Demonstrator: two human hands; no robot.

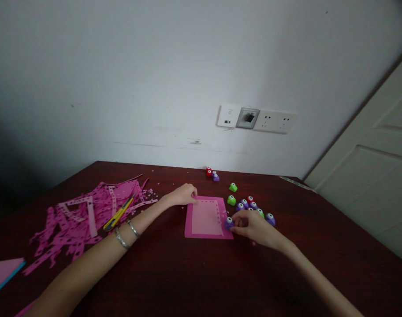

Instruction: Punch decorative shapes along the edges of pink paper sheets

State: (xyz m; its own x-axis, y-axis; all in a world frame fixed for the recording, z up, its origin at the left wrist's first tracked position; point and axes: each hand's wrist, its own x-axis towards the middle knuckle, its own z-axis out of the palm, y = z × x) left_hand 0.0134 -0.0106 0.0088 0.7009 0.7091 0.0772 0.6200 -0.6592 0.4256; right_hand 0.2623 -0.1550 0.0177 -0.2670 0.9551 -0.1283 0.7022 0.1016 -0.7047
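Observation:
A pink paper sheet (206,218) with a lighter centre and punched holes along its top and right edges lies on the dark wooden table (201,273). My left hand (183,195) rests on the sheet's top left corner, fingers curled and pressing it down. My right hand (252,224) grips a small purple paper punch (228,223) at the sheet's right edge, near its lower corner. Silver bracelets (126,233) circle my left wrist.
Several small punches, purple, green and red (250,207), cluster right of the sheet; three more (212,174) sit near the wall. A pile of pink paper strips (85,215) with a yellow utility knife (118,213) lies left. Stacked paper (2,273) is at the left edge.

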